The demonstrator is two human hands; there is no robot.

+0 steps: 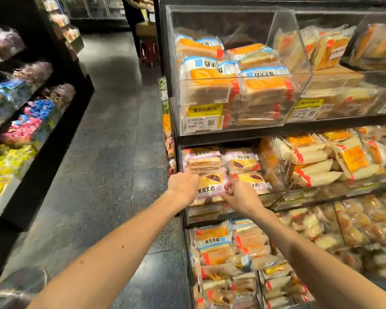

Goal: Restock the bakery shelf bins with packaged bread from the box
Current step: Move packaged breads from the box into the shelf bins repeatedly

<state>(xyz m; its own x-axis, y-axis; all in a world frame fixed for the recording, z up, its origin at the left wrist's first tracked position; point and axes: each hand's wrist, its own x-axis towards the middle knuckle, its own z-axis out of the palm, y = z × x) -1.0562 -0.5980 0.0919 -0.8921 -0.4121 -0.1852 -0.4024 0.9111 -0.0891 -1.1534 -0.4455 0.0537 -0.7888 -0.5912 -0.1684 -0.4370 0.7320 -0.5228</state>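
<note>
A purple-and-yellow bread packet sits at the front of the clear middle-shelf bin, among other purple packets. My left hand grips its left edge, fingers tucked behind it. My right hand pinches its right edge with curled fingers. Both arms reach in from the lower frame. The box is not in view.
A top-shelf bin holds blue-and-orange packets, with yellow price tags on its front. Lower bins are full of mixed bread. A dark aisle floor runs left, bordered by a shelf of colourful goods.
</note>
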